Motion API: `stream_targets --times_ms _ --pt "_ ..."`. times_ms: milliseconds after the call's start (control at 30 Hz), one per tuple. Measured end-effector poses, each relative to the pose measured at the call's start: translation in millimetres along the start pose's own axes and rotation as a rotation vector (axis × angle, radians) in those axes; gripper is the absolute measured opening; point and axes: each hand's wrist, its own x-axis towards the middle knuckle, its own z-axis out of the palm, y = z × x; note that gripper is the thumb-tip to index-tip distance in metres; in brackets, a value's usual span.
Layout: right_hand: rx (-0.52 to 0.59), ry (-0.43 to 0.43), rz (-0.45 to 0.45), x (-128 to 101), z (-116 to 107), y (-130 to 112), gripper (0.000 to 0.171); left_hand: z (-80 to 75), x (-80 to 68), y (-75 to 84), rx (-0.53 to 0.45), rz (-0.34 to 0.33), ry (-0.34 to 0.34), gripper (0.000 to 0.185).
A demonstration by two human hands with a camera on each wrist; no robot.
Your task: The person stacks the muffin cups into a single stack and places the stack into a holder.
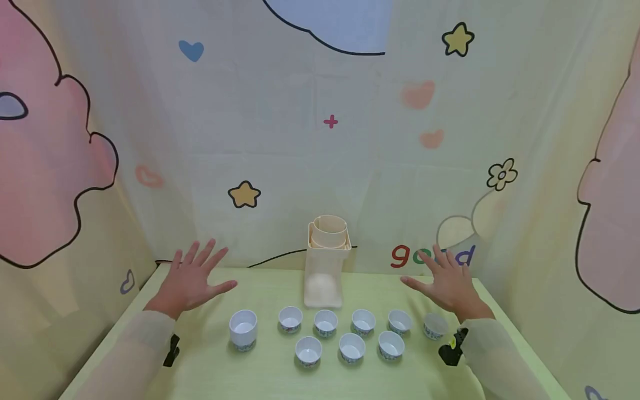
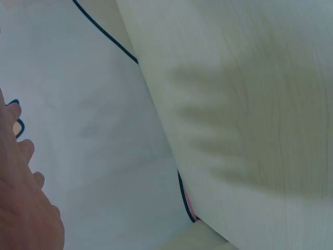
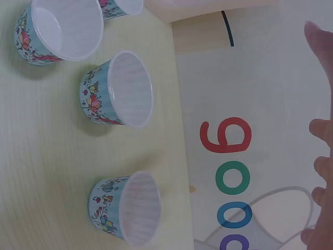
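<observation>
My left hand [image 1: 192, 282] is held over the left side of the table, fingers spread, with nothing in it. Over the right side my right hand [image 1: 451, 288] is likewise spread and holds nothing. Nearest the left hand stands a taller white paper cup [image 1: 243, 328], which looks like a small stack. The closest one to the right hand is a paper baking cup [image 1: 436, 326] near the right wrist. Several more such cups [image 3: 93, 99] with blue flowered sides stand upright in two rough rows between the hands.
A cream plastic holder [image 1: 324, 278] with a round open tube on top stands at the back middle of the pale table [image 1: 270, 383]. Behind it hangs a printed curtain [image 1: 280, 144], which also closes in both sides.
</observation>
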Motion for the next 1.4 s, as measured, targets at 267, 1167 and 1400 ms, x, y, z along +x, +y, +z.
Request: stream_targets --times_ms 267,1167,1400 --pt "0.043 0.020 -0.001 -9.6 5.1 9.3 0.094 2.5 -12.9 5.1 -0.019 0.025 0.023 0.097" --pt "0.272 -0.008 0.101 -57.3 39.4 30.6 0.090 39.9 -64.5 28.0 -0.299 0.061 0.144 0.086" --pt "0.393 -0.020 0.167 -68.7 52.3 37.1 0.092 49.8 -75.8 38.3 -0.420 0.007 0.114 0.088"
